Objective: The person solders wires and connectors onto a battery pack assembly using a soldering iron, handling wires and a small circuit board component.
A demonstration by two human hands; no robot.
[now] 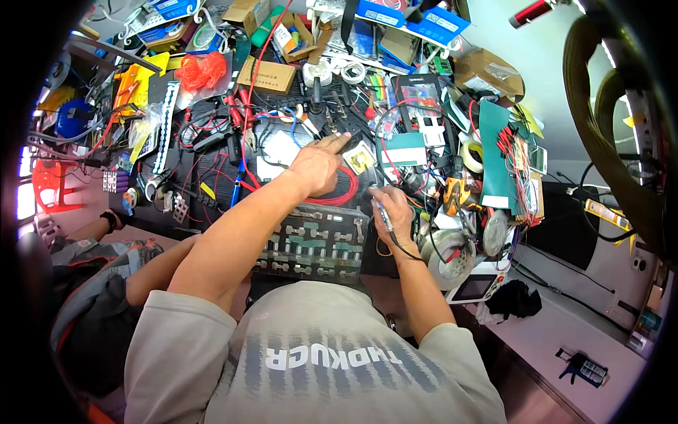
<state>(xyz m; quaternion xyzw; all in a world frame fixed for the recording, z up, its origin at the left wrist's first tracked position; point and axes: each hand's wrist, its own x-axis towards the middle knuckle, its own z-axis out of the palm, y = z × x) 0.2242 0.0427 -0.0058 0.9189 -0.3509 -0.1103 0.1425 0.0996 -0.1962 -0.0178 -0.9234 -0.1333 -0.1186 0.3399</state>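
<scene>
My left hand [319, 168] reaches over the middle of the bench, fingers stretched forward, their tips at a small dark object [352, 143] partly hidden under them. Just right of the fingertips lies a small square pale-yellow piece [359, 158]. A coil of red wire [344, 189] rests beneath and beside this hand. My right hand [395, 212] is closed round a pen-shaped soldering iron [385, 218], whose black cord runs back over my wrist. Nearer to me sits a flat dark panel [311, 244] with rows of metal pieces.
Tools and parts crowd the bench: red-handled pliers [234, 111], a cardboard box [266, 75], a yellow drill [458, 192] and a tape roll [471, 156]. A screened white device [477, 286] stands at the right edge. On the left, another person's arm [159, 272] is close to mine.
</scene>
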